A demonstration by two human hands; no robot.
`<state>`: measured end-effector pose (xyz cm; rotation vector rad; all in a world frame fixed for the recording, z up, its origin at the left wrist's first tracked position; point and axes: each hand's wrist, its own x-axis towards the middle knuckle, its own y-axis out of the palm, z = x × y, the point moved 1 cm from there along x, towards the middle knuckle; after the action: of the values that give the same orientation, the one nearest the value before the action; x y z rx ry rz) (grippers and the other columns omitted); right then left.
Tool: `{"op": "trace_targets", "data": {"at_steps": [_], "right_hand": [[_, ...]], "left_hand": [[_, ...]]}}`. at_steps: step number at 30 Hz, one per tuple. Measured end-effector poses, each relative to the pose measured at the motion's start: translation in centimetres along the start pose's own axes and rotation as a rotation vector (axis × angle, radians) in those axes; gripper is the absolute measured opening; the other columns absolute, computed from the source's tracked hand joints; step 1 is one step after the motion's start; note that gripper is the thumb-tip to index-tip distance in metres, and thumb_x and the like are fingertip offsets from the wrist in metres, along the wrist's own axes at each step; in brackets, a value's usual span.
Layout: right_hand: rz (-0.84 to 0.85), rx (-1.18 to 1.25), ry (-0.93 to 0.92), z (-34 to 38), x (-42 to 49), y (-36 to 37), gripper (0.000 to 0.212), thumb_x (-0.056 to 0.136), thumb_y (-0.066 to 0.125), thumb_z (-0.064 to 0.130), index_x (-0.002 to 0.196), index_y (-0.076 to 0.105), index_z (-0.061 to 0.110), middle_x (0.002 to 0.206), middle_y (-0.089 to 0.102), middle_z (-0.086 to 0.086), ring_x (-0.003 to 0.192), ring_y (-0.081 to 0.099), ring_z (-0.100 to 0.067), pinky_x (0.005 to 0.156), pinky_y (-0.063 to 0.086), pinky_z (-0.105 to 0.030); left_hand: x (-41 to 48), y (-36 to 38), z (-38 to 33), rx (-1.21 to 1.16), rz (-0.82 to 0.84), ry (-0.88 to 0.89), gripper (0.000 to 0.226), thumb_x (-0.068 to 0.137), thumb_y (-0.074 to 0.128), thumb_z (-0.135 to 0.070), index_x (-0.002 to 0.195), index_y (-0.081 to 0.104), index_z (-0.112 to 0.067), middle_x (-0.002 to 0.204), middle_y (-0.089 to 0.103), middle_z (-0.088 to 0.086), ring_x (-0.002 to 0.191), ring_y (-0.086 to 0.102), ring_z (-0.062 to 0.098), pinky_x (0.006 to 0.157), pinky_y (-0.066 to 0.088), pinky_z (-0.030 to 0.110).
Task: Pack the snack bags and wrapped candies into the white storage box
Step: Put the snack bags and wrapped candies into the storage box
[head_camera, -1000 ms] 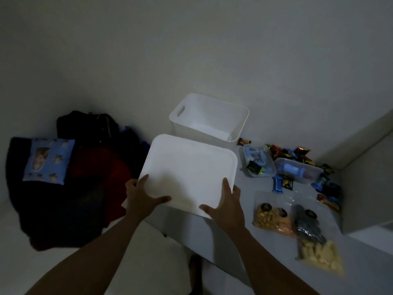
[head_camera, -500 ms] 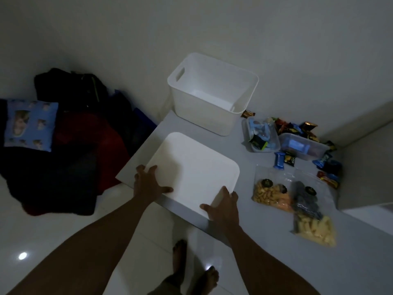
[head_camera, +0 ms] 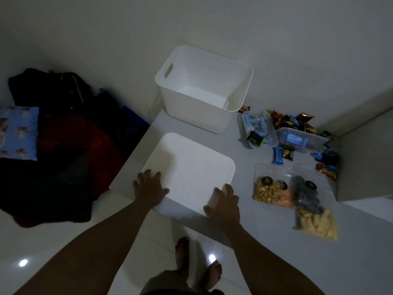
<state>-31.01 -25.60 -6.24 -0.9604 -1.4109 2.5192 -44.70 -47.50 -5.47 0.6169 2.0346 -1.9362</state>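
The white storage box (head_camera: 192, 116) stands open and empty at the back of the grey table (head_camera: 276, 262). Its white lid (head_camera: 191, 167) lies flat at the table's front-left corner. My left hand (head_camera: 148, 186) presses on the lid's near-left edge, and my right hand (head_camera: 225, 203) grips its near-right corner, which is slightly raised. To the right lie clear snack bags: orange puffs (head_camera: 274, 192), dark pieces (head_camera: 306, 194) and yellow sticks (head_camera: 316, 222). Wrapped candies (head_camera: 291, 121) are heaped at the back right.
Two clear tubs (head_camera: 257, 130) (head_camera: 297, 141) sit among the candies, with loose candies (head_camera: 277, 155) in front of them. A wall ledge (head_camera: 365, 158) bounds the table on the right. Dark clothes (head_camera: 53, 156) and a blue pillow (head_camera: 19, 133) lie on the floor at left. My feet (head_camera: 182, 252) are below the table edge.
The lid, held up in front of the box a second ago, has come down flat onto the table's front-left corner. Both hands stay on its near edge.
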Motion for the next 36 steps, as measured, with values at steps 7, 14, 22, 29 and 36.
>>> {"op": "trace_targets", "data": {"at_steps": [7, 14, 22, 29, 36], "right_hand": [[-0.053, 0.219, 0.019, -0.7, 0.1, -2.9, 0.06, 0.09, 0.061, 0.049, 0.14, 0.046, 0.019, 0.152, 0.028, -0.003, 0.131, 0.044, -0.027, 0.104, 0.046, -0.044], [-0.257, 0.226, 0.081, -9.8, 1.1, -10.0, 0.044, 0.086, 0.036, 0.043, 0.111, 0.06, 0.016, 0.116, 0.057, -0.009, 0.116, 0.053, -0.031, 0.099, 0.036, -0.033], [-0.424, 0.38, 0.257, -22.8, 0.7, -17.5, 0.034, 0.095, 0.053, 0.034, 0.124, 0.058, 0.017, 0.122, 0.055, -0.012, 0.111, 0.059, -0.03, 0.092, 0.051, -0.044], [-0.324, 0.506, 0.313, -29.2, 1.6, -18.8, 0.049, 0.092, 0.061, 0.045, 0.128, 0.056, 0.012, 0.124, 0.062, -0.011, 0.111, 0.062, -0.029, 0.095, 0.052, -0.044], [-0.181, 0.54, 0.347, -29.1, 3.2, -19.2, 0.059, 0.083, 0.072, 0.041, 0.128, 0.051, 0.01, 0.121, 0.064, -0.012, 0.111, 0.061, -0.03, 0.088, 0.049, -0.037]], "left_hand": [[0.2, -1.4, -4.8, -0.019, 0.009, 0.077, 0.068, 0.082, 0.059, -0.049, 0.138, 0.04, -0.018, 0.144, 0.036, 0.009, 0.13, 0.036, 0.034, 0.106, 0.031, 0.052], [-2.1, -1.8, -17.2, -0.118, -0.082, 0.329, 0.065, 0.082, 0.066, -0.049, 0.136, 0.047, -0.019, 0.136, 0.045, 0.008, 0.124, 0.046, 0.03, 0.099, 0.042, 0.043], [-6.3, 1.0, -33.7, -0.172, -0.111, 0.536, 0.058, 0.082, 0.064, -0.047, 0.132, 0.054, -0.018, 0.132, 0.052, 0.007, 0.12, 0.05, 0.028, 0.095, 0.043, 0.039], [-8.3, 4.8, -40.0, -0.244, 0.023, 0.255, 0.08, 0.082, 0.068, -0.037, 0.147, 0.025, -0.022, 0.151, 0.025, 0.007, 0.132, 0.034, 0.034, 0.101, 0.039, 0.052], [-8.5, 6.1, -39.1, -0.439, 0.059, -0.013, 0.075, 0.085, 0.063, -0.025, 0.149, 0.025, -0.019, 0.146, 0.037, 0.012, 0.13, 0.041, 0.037, 0.105, 0.038, 0.049]]}}
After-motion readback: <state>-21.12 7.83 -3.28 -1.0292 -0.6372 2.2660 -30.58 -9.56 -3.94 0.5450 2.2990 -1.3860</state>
